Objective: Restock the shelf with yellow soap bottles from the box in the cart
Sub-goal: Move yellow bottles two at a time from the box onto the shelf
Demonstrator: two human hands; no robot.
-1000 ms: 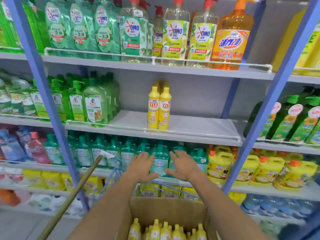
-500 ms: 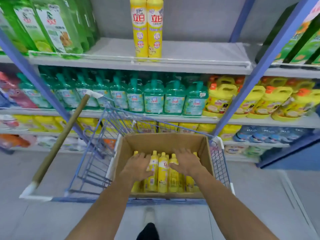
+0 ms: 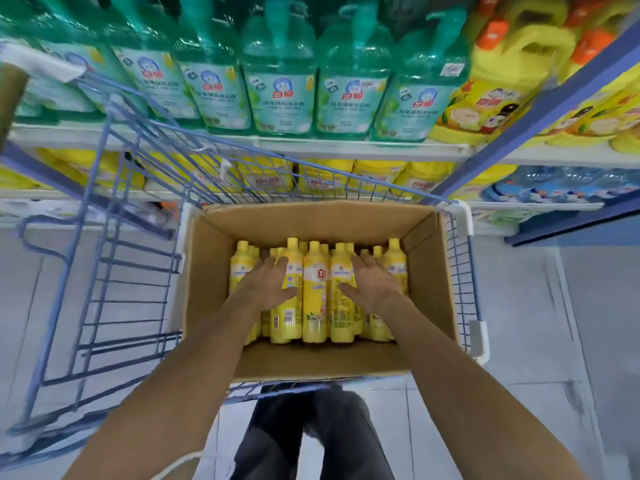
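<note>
Far from us the shelf (image 3: 346, 148) carries green jugs (image 3: 280, 81) and, to the right, yellow jugs (image 3: 485, 98). Our blue wire cart (image 3: 114, 237) stands before it with a cardboard box (image 3: 311, 220) in its right half. The yellow soap bottles (image 3: 314, 306) sit packed side by side in the box, and our left hand (image 3: 266, 285) and right hand (image 3: 375, 285) lie on the middle ones, fingers straight and slightly apart, thumbs out, clasping nothing.

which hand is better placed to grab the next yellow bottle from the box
Left, narrowly. The left hand lies across one yellow bottle with its thumb against that bottle's front. The right hand rests flat, spread over other bottles. Neither grips yet.
</note>
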